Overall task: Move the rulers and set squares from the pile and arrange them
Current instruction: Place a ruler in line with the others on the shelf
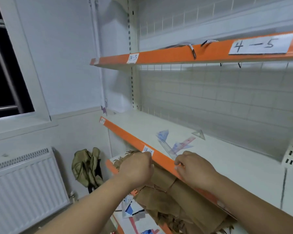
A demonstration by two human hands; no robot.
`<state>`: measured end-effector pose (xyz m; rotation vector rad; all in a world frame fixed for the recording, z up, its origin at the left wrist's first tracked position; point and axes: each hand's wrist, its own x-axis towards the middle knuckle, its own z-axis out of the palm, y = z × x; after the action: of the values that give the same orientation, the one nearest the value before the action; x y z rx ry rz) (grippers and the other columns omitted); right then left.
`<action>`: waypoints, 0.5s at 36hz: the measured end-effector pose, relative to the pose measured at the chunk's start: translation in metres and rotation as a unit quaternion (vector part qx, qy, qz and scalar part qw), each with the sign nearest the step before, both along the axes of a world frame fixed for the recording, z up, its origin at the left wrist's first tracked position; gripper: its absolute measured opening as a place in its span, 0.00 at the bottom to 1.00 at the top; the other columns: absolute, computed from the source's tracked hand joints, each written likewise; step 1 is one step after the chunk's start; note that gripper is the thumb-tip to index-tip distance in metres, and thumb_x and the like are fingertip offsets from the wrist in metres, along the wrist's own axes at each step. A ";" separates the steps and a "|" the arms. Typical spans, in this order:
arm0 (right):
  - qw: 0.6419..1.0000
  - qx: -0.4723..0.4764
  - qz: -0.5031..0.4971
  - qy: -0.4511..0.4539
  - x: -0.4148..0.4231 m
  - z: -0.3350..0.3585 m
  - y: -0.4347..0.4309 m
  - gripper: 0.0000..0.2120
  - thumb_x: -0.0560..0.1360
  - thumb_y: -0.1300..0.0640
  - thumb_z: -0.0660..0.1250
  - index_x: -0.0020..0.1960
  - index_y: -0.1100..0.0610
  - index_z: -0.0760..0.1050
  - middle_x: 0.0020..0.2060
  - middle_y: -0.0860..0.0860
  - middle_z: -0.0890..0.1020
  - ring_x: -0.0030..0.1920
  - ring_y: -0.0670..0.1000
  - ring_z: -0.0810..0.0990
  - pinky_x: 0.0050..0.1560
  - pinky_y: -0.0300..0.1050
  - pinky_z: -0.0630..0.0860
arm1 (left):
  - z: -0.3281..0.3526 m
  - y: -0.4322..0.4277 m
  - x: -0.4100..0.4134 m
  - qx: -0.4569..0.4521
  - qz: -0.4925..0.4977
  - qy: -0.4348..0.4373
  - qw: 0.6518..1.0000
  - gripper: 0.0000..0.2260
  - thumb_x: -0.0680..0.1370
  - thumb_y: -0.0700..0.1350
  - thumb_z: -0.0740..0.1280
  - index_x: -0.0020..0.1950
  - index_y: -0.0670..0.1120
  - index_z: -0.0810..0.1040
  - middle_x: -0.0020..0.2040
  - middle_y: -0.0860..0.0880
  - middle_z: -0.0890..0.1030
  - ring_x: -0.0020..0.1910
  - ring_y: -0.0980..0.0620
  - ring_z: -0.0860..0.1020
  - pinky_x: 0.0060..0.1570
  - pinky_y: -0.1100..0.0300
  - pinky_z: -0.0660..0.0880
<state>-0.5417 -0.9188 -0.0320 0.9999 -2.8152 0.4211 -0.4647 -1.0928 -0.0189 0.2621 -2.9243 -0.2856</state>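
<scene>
1. Closest to us, both arms reach up and forward. Crumpled brown paper (172, 196) lies on the lower shelf under them.
2. I think the job right now is to pull one ruler out of the pile. To do it well, take one piece by its end. Slide it out slowly so the others do not slip over the orange edge (125, 132). Then lay it flat and straight on a bare bit of shelf.
3. The right hand (194, 168) is at that edge. Its fingertips (176, 163) are bent and close together, right by the near end of the clear ruler (167, 149). I cannot tell if they pinch it or only touch it.
4. The left hand (135, 168) is at the same edge, by a small white label. Its fingers are curled in. I cannot tell if it holds anything.
5. The pile sits just behind the hands on the middle shelf (227, 157). The clear ruler, a pink ruler (187, 141) and a blue set square (162, 134) lie across each other.
6. A clear set square (199, 133) lies apart, further back, near the wire wall.
</scene>
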 end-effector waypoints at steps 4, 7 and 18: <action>1.000 0.008 -0.010 0.002 -0.036 -0.001 -0.024 0.11 0.79 0.48 0.59 0.57 0.49 0.75 0.55 0.46 0.74 0.58 0.48 0.73 0.52 0.43 0.69 | -0.006 -0.022 -0.026 0.007 0.001 -0.008 1.000 0.10 0.80 0.47 0.56 0.56 0.46 0.74 0.49 0.48 0.80 0.46 0.49 0.78 0.39 0.58 0.69; 1.000 0.003 -0.013 -0.001 -0.067 -0.002 -0.041 0.11 0.79 0.48 0.58 0.56 0.49 0.76 0.53 0.46 0.75 0.57 0.48 0.73 0.52 0.43 0.71 | -0.008 -0.039 -0.049 0.013 -0.017 -0.010 1.000 0.07 0.80 0.46 0.57 0.53 0.47 0.73 0.47 0.51 0.78 0.43 0.53 0.76 0.36 0.62 0.67; 0.997 0.051 -0.060 -0.019 -0.165 -0.008 -0.094 0.13 0.79 0.50 0.56 0.56 0.54 0.76 0.54 0.51 0.76 0.56 0.51 0.76 0.54 0.44 0.74 | 0.006 -0.093 -0.146 0.012 0.014 -0.015 1.000 0.11 0.81 0.46 0.58 0.58 0.44 0.73 0.53 0.47 0.78 0.46 0.50 0.73 0.41 0.59 0.69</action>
<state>-0.7068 -1.0128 -0.0395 0.8427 -2.9379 0.2873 -0.6110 -1.1854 -0.0131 0.3123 -2.9468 -0.3162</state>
